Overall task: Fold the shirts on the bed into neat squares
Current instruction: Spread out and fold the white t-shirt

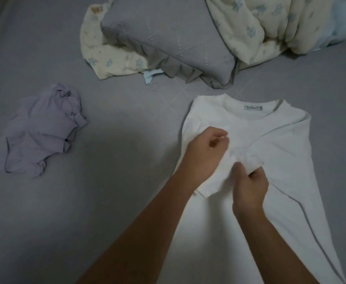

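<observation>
I have the white shirt point(266, 152) lying collar-up at right of centre, its left sleeve folded across the chest. My right hand point(250, 187) pinches a bunch of cloth mid-chest; my left hand point(207, 152) is loosely curled on the folded sleeve, though I cannot tell whether it grips. Pulling the bunch could drag the fold askew. Bare bed point(127, 130) lies left; the lilac shirt point(39, 130) sits crumpled at centre left, well apart.

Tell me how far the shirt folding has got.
Done: no shirt is a finished square yet. In hand: the white shirt lies flat, both sleeves folded inward; the left hand and right hand pinch fabric at its middle. Left: finishing it, then the crumpled lilac shirt on the bed.
</observation>
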`<state>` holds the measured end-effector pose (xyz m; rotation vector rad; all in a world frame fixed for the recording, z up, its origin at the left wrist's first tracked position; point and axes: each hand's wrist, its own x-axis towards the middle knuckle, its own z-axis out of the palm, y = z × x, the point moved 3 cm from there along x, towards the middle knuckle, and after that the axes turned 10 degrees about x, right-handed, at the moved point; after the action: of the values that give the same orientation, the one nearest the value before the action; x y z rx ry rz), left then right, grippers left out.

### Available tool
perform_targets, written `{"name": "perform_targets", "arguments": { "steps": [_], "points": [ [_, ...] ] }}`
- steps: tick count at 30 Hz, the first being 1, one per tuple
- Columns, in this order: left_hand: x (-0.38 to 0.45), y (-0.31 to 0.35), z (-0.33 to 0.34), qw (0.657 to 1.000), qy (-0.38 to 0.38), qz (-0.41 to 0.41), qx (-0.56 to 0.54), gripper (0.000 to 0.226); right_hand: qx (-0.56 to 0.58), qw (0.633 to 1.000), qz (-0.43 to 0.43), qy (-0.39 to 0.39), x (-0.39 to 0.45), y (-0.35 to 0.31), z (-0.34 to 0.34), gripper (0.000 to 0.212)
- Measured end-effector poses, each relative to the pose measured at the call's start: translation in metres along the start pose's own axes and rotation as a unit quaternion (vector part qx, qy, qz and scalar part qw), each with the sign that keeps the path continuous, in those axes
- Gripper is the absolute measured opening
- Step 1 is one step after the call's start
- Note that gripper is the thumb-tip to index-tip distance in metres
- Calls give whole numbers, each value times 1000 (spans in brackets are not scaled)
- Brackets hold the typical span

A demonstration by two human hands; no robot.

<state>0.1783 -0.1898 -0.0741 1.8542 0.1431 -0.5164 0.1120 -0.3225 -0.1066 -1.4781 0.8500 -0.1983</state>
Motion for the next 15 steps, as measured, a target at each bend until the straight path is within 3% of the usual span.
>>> {"name": "perform_targets", "arguments": {
  "steps": [2,4,6,8,11,13,15],
  "points": [
    [0,-39,-10,979,120,-42,162,33,-9,993,102,51,35,14,-21,8],
    [-8,-80,-12,955,108,-91,260,49,-26,980,197,10,56,26,-26,10],
    [-21,-109,-7,957,62,-114,260,58,-13,968,247,-48,60,37,-23,16],
    [-32,-126,-3,964,60,-129,223,52,-32,969,235,-65,57,42,-21,15],
    [-44,-136,-6,956,74,-149,243,25,-102,982,157,-23,57,34,-19,13],
    [-48,-141,-8,957,81,-156,233,26,-120,989,68,43,67,19,-20,15],
    [-51,-144,-9,958,81,-160,223,28,-119,989,41,78,79,11,-24,11]
  ]
}}
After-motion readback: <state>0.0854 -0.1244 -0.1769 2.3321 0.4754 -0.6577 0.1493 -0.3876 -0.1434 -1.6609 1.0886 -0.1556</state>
